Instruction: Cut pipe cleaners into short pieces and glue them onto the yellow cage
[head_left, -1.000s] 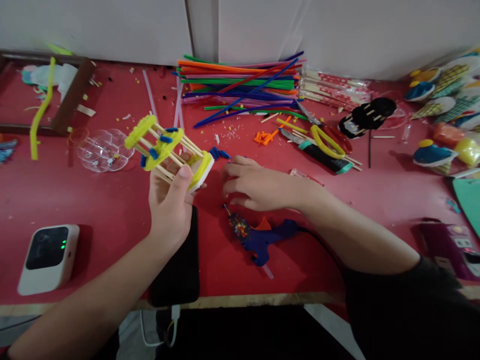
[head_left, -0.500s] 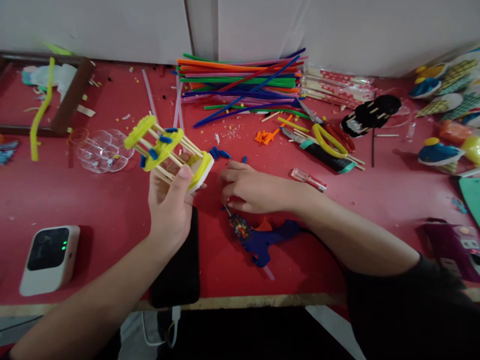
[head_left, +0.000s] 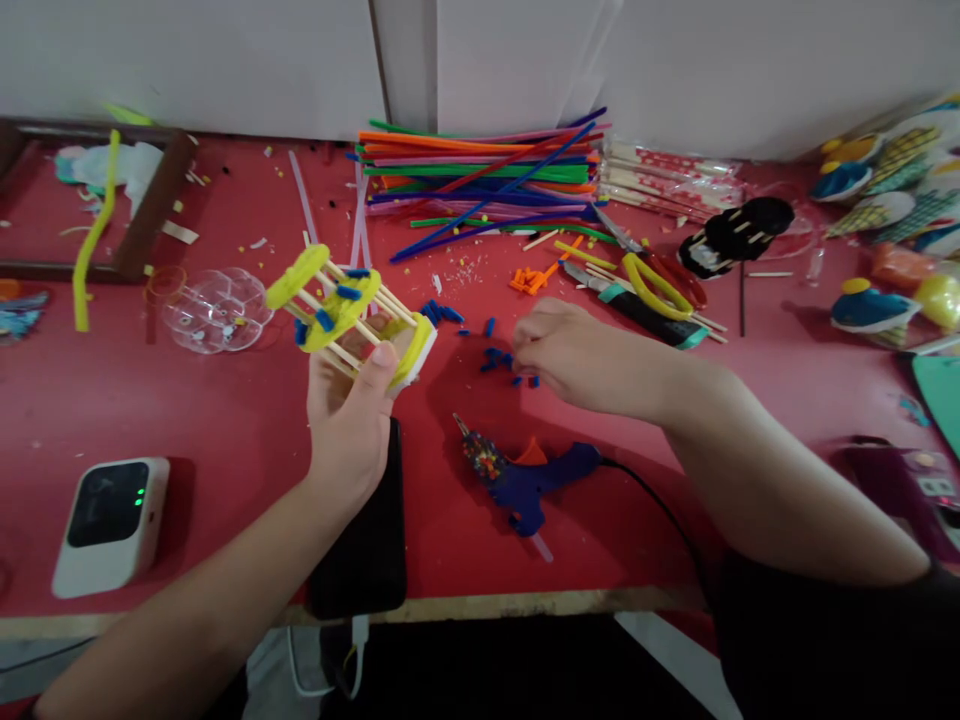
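Observation:
My left hand (head_left: 352, 410) grips a small tiered stick model (head_left: 341, 310), held tilted above the table. Yellow fuzzy layers, blue pieces between the wooden sticks and a white-bottomed base make it up. Over the middle of the table, my right hand (head_left: 559, 350) has its fingers curled together, and whatever is between them is hidden. Short cut blue pipe cleaner pieces (head_left: 495, 358) lie scattered by its fingertips, with a small pile of more blue pieces (head_left: 441, 312) to the left. Below, a blue hot glue gun (head_left: 529, 485) lies on its side.
Long pipe cleaners (head_left: 480, 175) are heaped at the back. Scissors (head_left: 656, 285), a cutter (head_left: 652, 320) and orange pieces (head_left: 529, 280) lie right of centre. A black power bank or phone (head_left: 360, 550) and a white device (head_left: 112, 525) sit near the front edge.
My right hand has moved right, away from the glue gun's tip, uncovering scattered blue pieces. My left hand still holds the stick model, slightly shifted in view.

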